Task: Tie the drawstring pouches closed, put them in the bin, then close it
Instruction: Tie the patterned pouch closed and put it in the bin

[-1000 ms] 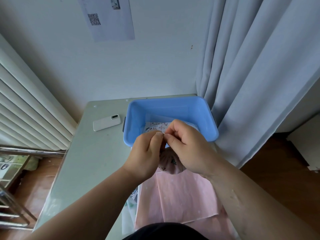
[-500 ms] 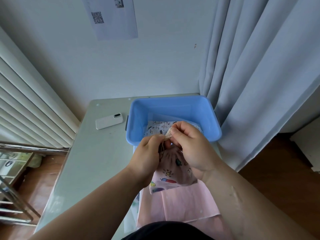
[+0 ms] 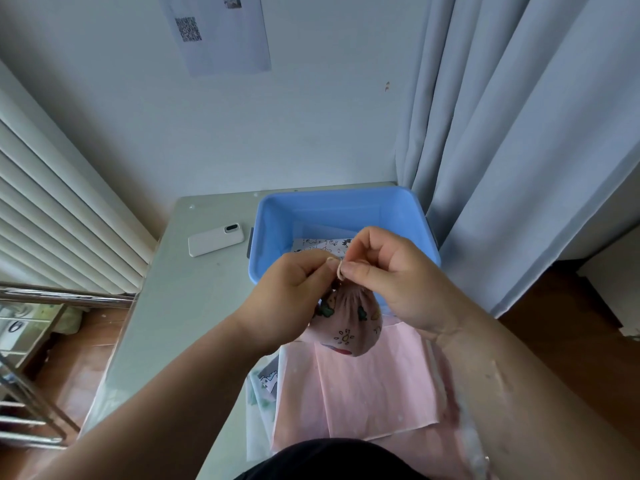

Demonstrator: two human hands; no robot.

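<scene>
Two hands meet just in front of the bin [image 3: 332, 206], level with its near rim. Your left hand [image 3: 287, 303] has its fingers curled in. Its thumb and forefinger pinch the cord [image 3: 340, 270] right at the gathered neck of the pouch [image 3: 349, 327]. Your right hand [image 3: 394, 275] pinches the same cord between thumb and forefinger, where a small pale loop shows between the two hands. Its other fingers curl loosely above. Your fingertips cover most of the cord, so you cannot tell whether a knot is finished.

The pouch hangs below both hands on the near side of the bin, its top overlapping the bin's near wall in this view. It is pink with small cartoon prints, rounded, and its mouth is puckered tight. Under it, in front of the bin, a pink cloth [image 3: 374, 386] lies flat on the bench [image 3: 187, 306]. You cannot tell whether the pouch's bottom touches the cloth.

On the floor of the bin lies white printed fabric [image 3: 318, 242], partly hidden behind your hands. The bin is blue and its top is open.

Left of the bin, just beside its left wall, a white phone [image 3: 216, 240] lies camera side up on the bench. Right of the bin a grey curtain [image 3: 519, 150] hangs close to its far right corner. High on the wall behind the bin is a sheet [image 3: 225, 36] with a QR code.
</scene>
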